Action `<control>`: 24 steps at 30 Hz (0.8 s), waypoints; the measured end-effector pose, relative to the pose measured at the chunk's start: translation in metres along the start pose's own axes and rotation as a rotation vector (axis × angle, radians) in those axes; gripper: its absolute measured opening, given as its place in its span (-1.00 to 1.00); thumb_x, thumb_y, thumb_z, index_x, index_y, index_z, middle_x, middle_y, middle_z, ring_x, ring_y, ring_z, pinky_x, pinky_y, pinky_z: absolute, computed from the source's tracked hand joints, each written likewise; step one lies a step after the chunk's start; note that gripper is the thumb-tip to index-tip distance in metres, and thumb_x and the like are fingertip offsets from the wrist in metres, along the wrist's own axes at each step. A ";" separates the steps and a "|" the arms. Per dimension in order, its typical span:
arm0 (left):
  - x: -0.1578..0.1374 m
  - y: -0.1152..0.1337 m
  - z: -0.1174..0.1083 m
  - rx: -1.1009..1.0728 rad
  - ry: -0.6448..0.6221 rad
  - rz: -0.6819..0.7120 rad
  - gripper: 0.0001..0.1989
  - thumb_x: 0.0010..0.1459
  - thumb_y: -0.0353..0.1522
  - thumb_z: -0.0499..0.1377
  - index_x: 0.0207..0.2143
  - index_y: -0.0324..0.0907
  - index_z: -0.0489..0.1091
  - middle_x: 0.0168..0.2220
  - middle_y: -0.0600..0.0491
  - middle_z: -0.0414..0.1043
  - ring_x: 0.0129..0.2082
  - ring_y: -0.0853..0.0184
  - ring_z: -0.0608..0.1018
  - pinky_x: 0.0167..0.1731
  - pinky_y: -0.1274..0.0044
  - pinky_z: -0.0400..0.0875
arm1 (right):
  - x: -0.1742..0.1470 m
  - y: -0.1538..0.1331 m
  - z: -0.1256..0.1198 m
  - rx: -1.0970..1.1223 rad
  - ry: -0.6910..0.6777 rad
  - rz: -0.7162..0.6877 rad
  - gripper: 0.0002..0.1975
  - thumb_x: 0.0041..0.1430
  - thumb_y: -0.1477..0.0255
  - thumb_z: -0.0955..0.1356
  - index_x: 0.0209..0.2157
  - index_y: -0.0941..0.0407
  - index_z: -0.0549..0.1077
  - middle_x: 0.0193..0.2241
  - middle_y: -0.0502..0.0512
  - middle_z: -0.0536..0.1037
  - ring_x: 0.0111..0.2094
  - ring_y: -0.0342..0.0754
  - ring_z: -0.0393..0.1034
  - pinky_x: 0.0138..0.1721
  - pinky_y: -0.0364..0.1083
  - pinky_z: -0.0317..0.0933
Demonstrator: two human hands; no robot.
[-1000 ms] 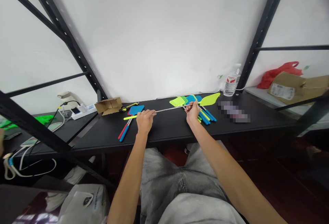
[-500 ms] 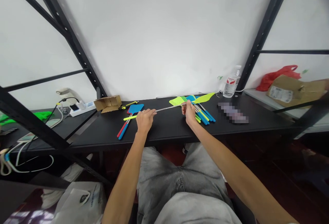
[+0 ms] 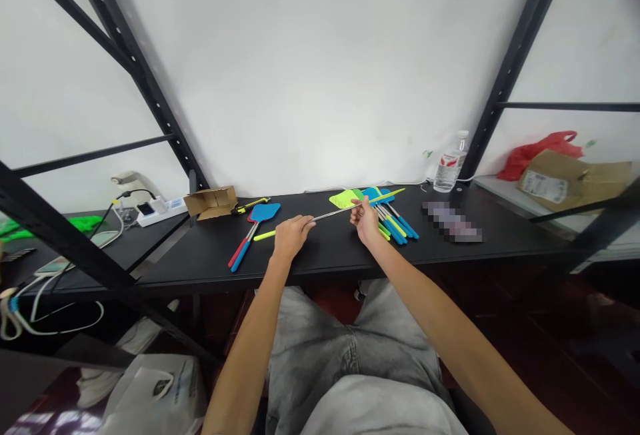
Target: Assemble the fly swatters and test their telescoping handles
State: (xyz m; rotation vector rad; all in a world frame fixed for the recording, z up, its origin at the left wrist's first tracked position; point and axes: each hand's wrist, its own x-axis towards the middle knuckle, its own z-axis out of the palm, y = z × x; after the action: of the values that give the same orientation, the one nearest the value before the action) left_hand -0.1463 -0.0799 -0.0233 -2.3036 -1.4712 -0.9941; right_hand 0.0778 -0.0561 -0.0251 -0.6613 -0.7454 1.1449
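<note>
A yellow-green fly swatter (image 3: 327, 214) with a thin metal rod is held level above the black table, its head seen edge-on at the right. My left hand (image 3: 291, 238) is closed round the rod near the handle, whose end sticks out to the left. My right hand (image 3: 367, 223) pinches the rod close to the head. Behind and beside my right hand lies a pile of fly swatters (image 3: 399, 227) with blue and yellow-green handles, partly hidden. Left of my left hand rest a blue fly swatter (image 3: 265, 212) and a red-handled one (image 3: 239, 252), overlapping.
An open cardboard box (image 3: 211, 202) and a yellow-black box cutter (image 3: 251, 206) lie at the back left, near a white power strip (image 3: 170, 210). A water bottle (image 3: 449, 163) stands at the back right. Black shelf posts (image 3: 515, 55) rise on both sides.
The held swatter has turned about its rod, so its head went from broad to edge-on. My left hand has shifted slightly right and down with the handle.
</note>
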 end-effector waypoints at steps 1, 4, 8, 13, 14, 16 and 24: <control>0.000 -0.001 0.000 0.004 -0.002 -0.005 -0.69 0.33 -0.15 0.06 -0.04 0.02 0.51 -0.20 0.02 0.57 -0.20 0.27 0.56 -0.28 0.52 0.26 | 0.001 -0.001 -0.001 0.033 0.028 0.002 -0.50 0.11 -0.09 0.35 -0.37 0.11 0.47 -0.65 -0.09 0.32 -0.65 -0.22 0.18 -0.66 -0.20 0.09; -0.001 -0.005 -0.003 0.040 0.006 -0.049 -0.67 0.28 -0.10 0.10 -0.03 0.00 0.51 -0.20 0.00 0.57 -0.24 0.25 0.56 -0.26 0.49 0.26 | 0.005 -0.002 -0.005 0.116 0.101 -0.025 -0.49 0.15 -0.10 0.31 -0.41 0.10 0.44 -0.67 -0.12 0.24 -0.67 -0.23 0.15 -0.66 -0.19 0.09; -0.001 -0.011 -0.007 0.086 0.010 -0.062 -0.69 0.29 -0.12 0.10 -0.12 -0.04 0.54 -0.22 -0.03 0.57 -0.19 0.22 0.55 -0.18 0.46 0.26 | 0.009 -0.003 -0.009 0.156 0.154 -0.043 -0.47 0.20 -0.11 0.25 -0.42 0.09 0.41 -0.67 -0.13 0.22 -0.68 -0.23 0.13 -0.66 -0.19 0.08; -0.003 -0.013 -0.006 0.069 0.007 -0.082 -0.70 0.29 -0.11 0.09 -0.12 0.00 0.54 -0.21 0.01 0.58 -0.18 0.23 0.56 -0.29 0.49 0.24 | 0.011 0.000 -0.010 0.078 0.144 -0.060 -0.49 0.18 -0.10 0.27 -0.43 0.09 0.39 -0.67 -0.12 0.25 -0.67 -0.22 0.14 -0.67 -0.20 0.07; -0.004 -0.012 -0.006 0.067 0.008 -0.090 -0.69 0.29 -0.11 0.09 -0.11 0.00 0.55 -0.21 0.01 0.58 -0.18 0.23 0.56 -0.31 0.50 0.24 | 0.011 0.000 -0.010 0.052 0.136 -0.065 -0.49 0.18 -0.10 0.28 -0.43 0.09 0.39 -0.67 -0.11 0.26 -0.67 -0.22 0.14 -0.68 -0.20 0.06; -0.005 -0.011 -0.007 0.069 0.007 -0.099 -0.67 0.30 -0.09 0.08 -0.11 0.00 0.55 -0.21 0.01 0.59 -0.17 0.23 0.56 -0.32 0.50 0.23 | 0.010 0.000 -0.011 0.008 0.112 -0.077 -0.50 0.17 -0.10 0.28 -0.42 0.09 0.37 -0.67 -0.11 0.28 -0.67 -0.22 0.14 -0.68 -0.21 0.06; -0.004 -0.002 -0.009 0.041 -0.015 -0.048 -0.59 0.32 -0.04 0.01 -0.10 -0.02 0.55 -0.17 0.04 0.61 -0.18 0.27 0.59 -0.34 0.52 0.21 | 0.000 -0.001 -0.009 -0.199 -0.082 -0.088 -0.47 0.16 -0.13 0.27 -0.39 0.09 0.40 -0.65 -0.08 0.33 -0.67 -0.22 0.16 -0.68 -0.21 0.02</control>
State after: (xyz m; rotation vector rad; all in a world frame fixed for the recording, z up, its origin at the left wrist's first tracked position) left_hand -0.1531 -0.0867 -0.0199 -2.2616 -1.5453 -0.9522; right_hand 0.0850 -0.0573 -0.0299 -0.7442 -0.9578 1.0302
